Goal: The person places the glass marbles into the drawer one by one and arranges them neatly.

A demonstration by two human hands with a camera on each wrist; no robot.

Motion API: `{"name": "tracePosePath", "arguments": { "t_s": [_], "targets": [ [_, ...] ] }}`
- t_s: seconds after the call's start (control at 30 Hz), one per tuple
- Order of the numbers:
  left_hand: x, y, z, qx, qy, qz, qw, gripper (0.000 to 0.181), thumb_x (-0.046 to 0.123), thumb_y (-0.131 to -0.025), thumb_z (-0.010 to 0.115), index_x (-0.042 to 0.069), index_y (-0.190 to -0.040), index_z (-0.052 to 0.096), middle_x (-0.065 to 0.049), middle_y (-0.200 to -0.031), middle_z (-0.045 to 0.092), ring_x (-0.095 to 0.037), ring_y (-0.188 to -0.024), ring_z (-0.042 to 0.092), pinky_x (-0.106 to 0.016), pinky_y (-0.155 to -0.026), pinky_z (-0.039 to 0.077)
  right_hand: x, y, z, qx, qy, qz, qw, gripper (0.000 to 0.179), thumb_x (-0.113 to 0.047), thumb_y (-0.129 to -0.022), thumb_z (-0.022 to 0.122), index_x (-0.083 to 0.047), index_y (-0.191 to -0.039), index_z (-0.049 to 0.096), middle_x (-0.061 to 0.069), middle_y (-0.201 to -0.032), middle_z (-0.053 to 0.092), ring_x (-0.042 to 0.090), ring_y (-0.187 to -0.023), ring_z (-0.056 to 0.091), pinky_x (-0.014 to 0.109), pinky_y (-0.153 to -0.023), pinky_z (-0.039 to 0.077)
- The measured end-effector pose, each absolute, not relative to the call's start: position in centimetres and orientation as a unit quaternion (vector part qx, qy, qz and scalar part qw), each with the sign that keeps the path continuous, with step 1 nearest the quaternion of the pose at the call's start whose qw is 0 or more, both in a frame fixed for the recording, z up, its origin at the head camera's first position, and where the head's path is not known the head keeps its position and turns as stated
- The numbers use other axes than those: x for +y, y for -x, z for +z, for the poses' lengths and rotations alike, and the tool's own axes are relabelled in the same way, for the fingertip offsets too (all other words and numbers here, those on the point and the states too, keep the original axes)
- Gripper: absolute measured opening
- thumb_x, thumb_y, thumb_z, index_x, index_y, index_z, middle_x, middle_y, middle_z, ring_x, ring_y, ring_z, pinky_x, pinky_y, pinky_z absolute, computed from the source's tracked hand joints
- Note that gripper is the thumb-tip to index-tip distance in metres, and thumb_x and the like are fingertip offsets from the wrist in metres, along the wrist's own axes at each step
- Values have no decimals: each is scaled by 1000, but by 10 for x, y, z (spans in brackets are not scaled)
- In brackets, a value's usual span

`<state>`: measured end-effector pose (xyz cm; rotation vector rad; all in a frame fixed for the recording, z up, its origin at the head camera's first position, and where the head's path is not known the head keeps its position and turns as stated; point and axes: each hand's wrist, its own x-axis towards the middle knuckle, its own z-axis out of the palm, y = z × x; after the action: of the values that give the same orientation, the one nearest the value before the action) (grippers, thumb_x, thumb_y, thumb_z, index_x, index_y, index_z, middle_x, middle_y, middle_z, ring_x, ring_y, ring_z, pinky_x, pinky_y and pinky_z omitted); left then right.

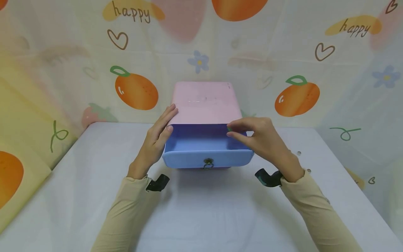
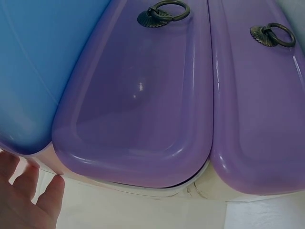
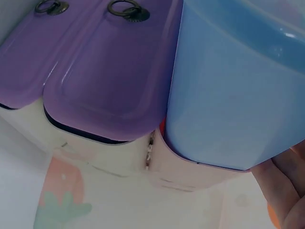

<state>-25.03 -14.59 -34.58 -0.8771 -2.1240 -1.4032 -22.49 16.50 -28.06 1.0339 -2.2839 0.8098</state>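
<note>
A small drawer cabinet with a pink top [image 1: 204, 101] stands at the back of the table, its blue top drawer [image 1: 182, 158] pulled out. My left hand [image 1: 151, 143] rests against the cabinet's left side, fingers extended. Over the drawer's right rear part, my right hand [image 1: 267, 140] pinches a small dark green thing [image 1: 229, 129] between thumb and fingers; most of it is hidden, so its kind cannot be told. The drawer looks bare inside where it shows. Two purple drawers [image 2: 138, 105] below are closed in the left wrist view.
A ring pull [image 1: 208, 163] hangs on the blue drawer's front. Small round shiny bits [image 1: 299, 153] lie on the white table [image 1: 207, 217] by the right forearm. A fruit-patterned cloth [image 1: 252, 70] hangs behind the cabinet. Black camera mounts [image 1: 158, 183] sit at both wrists.
</note>
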Motion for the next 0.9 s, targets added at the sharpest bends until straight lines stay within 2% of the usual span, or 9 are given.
{"name": "tracePosePath", "arguments": {
  "t_s": [0.07, 0.3, 0.5, 0.9],
  "targets": [
    [-146, 250, -346, -769, 316, -508, 223, 50, 8, -101, 40, 11, -151, 43, -1, -162, 33, -12, -153, 21, -31, -127, 15, 164, 226, -279, -843, -387, 285, 243, 26, -4, -76, 83, -3, -101, 77, 6, -92, 78, 18, -83, 75, 32, -69, 62],
    [-145, 249, -345, -771, 314, -506, 224, 50, 9, -101, 40, 11, -151, 43, -1, -162, 34, -12, -153, 21, -31, -127, 16, 161, 230, -274, -862, -394, 254, 194, 21, -8, -80, 81, -4, -100, 78, 5, -93, 78, 16, -85, 75, 33, -76, 61],
    [-146, 250, -345, -772, 312, -506, 225, 50, 9, -101, 40, 12, -151, 43, -1, -162, 34, -12, -153, 22, -30, -127, 16, 156, 232, -267, -879, -392, 233, 138, 19, -9, -81, 81, -7, -100, 79, 2, -94, 78, 16, -86, 74, 33, -77, 60],
    [-145, 251, -345, -772, 310, -508, 224, 50, 9, -101, 40, 12, -150, 43, -1, -162, 34, -12, -153, 22, -31, -127, 16, 147, 236, -261, -896, -395, 190, 74, 19, -12, -83, 79, -10, -101, 79, 1, -94, 78, 14, -85, 72, 32, -77, 59]
  ]
}}
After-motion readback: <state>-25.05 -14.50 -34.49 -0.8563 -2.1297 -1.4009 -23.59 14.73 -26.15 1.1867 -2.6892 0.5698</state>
